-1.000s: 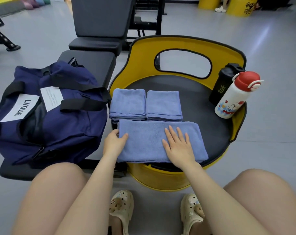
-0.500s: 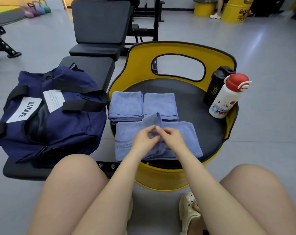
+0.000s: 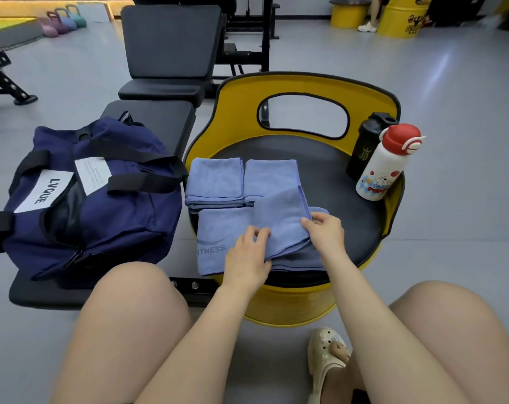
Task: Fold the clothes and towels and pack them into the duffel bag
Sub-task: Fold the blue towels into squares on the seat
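Blue towel (image 3: 227,237) mid-fold on the yellow seat (image 3: 349,158).
Its long axis runs left-right; left hand (image 3: 247,258) and right hand (image 3: 324,231) fingers apparently pinch the raised flap.

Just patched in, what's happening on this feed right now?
A person is folding a blue towel on the black seat of a yellow barrel chair. The left hand grips the fold near the middle, and the right hand pinches the raised flap. Two folded towels lie side by side just behind. The navy duffel bag sits on a bench to the left. Two bottles stand at the seat's right edge.
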Motion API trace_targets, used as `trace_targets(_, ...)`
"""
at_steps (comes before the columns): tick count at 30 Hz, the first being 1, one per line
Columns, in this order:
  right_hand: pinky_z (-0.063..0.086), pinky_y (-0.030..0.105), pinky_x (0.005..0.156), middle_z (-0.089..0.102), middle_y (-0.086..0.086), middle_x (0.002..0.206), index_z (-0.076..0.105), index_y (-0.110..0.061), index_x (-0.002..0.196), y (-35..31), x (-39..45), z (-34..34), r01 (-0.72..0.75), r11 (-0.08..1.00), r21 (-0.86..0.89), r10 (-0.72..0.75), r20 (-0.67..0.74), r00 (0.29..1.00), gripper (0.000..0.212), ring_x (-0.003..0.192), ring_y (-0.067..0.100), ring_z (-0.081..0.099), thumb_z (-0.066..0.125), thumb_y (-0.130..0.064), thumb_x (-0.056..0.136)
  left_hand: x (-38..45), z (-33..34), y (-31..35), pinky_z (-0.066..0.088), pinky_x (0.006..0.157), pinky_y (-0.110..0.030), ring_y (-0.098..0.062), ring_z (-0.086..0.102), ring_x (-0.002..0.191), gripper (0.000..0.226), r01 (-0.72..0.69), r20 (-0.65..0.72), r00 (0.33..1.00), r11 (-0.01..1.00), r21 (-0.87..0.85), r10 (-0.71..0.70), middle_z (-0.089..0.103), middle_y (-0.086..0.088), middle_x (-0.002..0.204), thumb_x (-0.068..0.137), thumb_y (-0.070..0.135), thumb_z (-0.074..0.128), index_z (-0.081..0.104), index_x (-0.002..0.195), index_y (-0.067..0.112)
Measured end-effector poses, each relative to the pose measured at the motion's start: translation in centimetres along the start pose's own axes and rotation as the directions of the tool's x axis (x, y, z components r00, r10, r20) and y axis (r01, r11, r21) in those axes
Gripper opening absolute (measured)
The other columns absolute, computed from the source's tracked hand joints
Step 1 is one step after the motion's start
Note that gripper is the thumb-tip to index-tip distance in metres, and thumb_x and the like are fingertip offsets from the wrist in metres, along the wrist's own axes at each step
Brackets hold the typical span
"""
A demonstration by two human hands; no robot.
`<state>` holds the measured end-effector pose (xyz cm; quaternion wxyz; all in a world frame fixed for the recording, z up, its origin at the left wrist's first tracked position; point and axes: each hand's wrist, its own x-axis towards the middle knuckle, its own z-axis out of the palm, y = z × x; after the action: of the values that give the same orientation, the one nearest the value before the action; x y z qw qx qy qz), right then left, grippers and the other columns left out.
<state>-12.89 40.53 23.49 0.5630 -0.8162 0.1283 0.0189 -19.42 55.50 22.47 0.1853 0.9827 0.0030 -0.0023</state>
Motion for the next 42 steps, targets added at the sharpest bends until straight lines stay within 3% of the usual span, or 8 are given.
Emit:
trace_targets(5, 0.047, 0.030, 0.080, 0.059, -0.012, 0.072, 0.068, -0.017, 0.093, 1.0, 0.4, -2.3, -0.051, 0.999, 0.013, 0.051, -0.066, 0.996, 0.009, 0.085, 0.015, 0.055, 0.060, -0.015, 0.091, 0.1, 0.8, 1.6, 0.039, 0.065, -0.031, -0.023, 0.045, 0.110, 0.045, -0.112, 0.001, 0.994, 0.990, 0.086, 0.112, 0.036, -0.001, 0.126, 0.090, 0.013, 0.047, 0.038, 0.133, 0.025)
trace_targets(11, 0.044, 0.026, 0.081, 0.069, 0.007, 0.105, 0.067, -0.008, 0.114, 2.5, 1.2, -3.3, -0.059, 0.995, -0.086, 0.049, -0.116, 0.992, 0.025, 0.090, 0.015, 0.056, 0.060, -0.017, 0.092, 0.5, 2.2, 2.4, 0.032, 0.063, -0.027, -0.022, 0.043, 0.110, 0.059, -0.188, 0.034, 0.982, 0.959, 0.214, 0.185, 0.031, -0.003, 0.132, 0.093, 0.007, 0.049, 0.028, 0.143, 0.028)
trace_targets(16, 0.040, 0.026, 0.078, 0.068, 0.010, 0.108, 0.066, -0.006, 0.113, 3.7, 1.4, -3.2, -0.071, 0.970, -0.232, 0.046, -0.111, 0.993, 0.024, 0.091, 0.020, 0.056, 0.055, -0.014, 0.094, 0.6, 2.6, 2.6, 0.043, 0.077, -0.029, -0.020, 0.042, 0.114, 0.045, -0.242, 0.096, 0.967, 0.968, 0.070, 0.235, 0.033, 0.000, 0.130, 0.099, 0.025, 0.043, 0.035, 0.142, 0.030)
trace_targets(24, 0.036, 0.028, 0.077, 0.061, 0.011, 0.116, 0.057, -0.006, 0.114, 4.2, 1.7, -2.9, -0.134, 0.950, -0.283, 0.122, -0.060, 0.991, 0.024, 0.095, 0.023, 0.051, 0.048, -0.021, 0.099, 0.5, 2.5, 2.9, 0.044, 0.072, -0.032, -0.023, 0.049, 0.106, 0.058, 0.071, 0.039, 0.997, 0.994, -0.087, -0.068, 0.029, 0.000, 0.129, 0.089, 0.035, 0.057, 0.029, 0.139, 0.026)
trace_targets(30, 0.035, 0.028, 0.072, 0.058, 0.014, 0.111, 0.053, -0.005, 0.111, 4.5, 1.7, -2.7, -0.134, 0.935, -0.327, 0.119, -0.067, 0.991, 0.020, 0.084, 0.022, 0.047, 0.043, -0.018, 0.101, 0.3, 2.7, 3.1, 0.042, 0.064, -0.031, -0.023, 0.049, 0.101, 0.050, 0.061, 0.011, 0.998, 0.998, 0.006, -0.062, 0.028, -0.003, 0.131, 0.091, 0.013, 0.051, 0.032, 0.136, 0.023)
trace_targets(34, 0.035, 0.028, 0.073, 0.057, 0.013, 0.113, 0.052, -0.006, 0.115, 4.4, 1.9, -2.9, -0.165, 0.940, -0.299, 0.163, -0.032, 0.986, 0.022, 0.086, 0.022, 0.046, 0.043, -0.019, 0.101, 0.6, 2.7, 2.8, 0.042, 0.075, -0.033, -0.022, 0.044, 0.113, 0.046, 0.042, 0.057, 0.998, 0.998, -0.053, -0.039, 0.029, 0.000, 0.131, 0.091, 0.028, 0.048, 0.038, 0.135, 0.026)
trace_targets(37, 0.034, 0.028, 0.075, 0.056, 0.009, 0.116, 0.050, -0.009, 0.119, 4.3, 2.0, -3.1, -0.181, 0.959, -0.220, 0.184, -0.006, 0.983, 0.026, 0.092, 0.023, 0.048, 0.046, -0.026, 0.099, 1.2, 2.2, 2.9, 0.042, 0.077, -0.030, -0.020, 0.051, 0.102, 0.032, 0.180, 0.060, 0.984, 0.905, -0.386, -0.170, 0.034, 0.002, 0.127, 0.094, 0.039, 0.043, 0.050, 0.123, 0.027)
trace_targets(42, 0.047, 0.035, 0.086, 0.063, 0.008, 0.119, 0.059, -0.007, 0.122, 4.6, 2.3, -3.2, -0.195, 0.971, -0.136, 0.198, 0.008, 0.980, 0.040, 0.106, 0.028, 0.058, 0.057, -0.035, 0.094, 3.3, 2.2, 2.9, 0.038, 0.081, -0.031, -0.020, 0.050, 0.097, 0.032, 0.360, 0.151, 0.905, 0.526, -0.771, -0.398, 0.053, -0.003, 0.113, 0.097, 0.050, 0.037, 0.050, 0.108, 0.023)
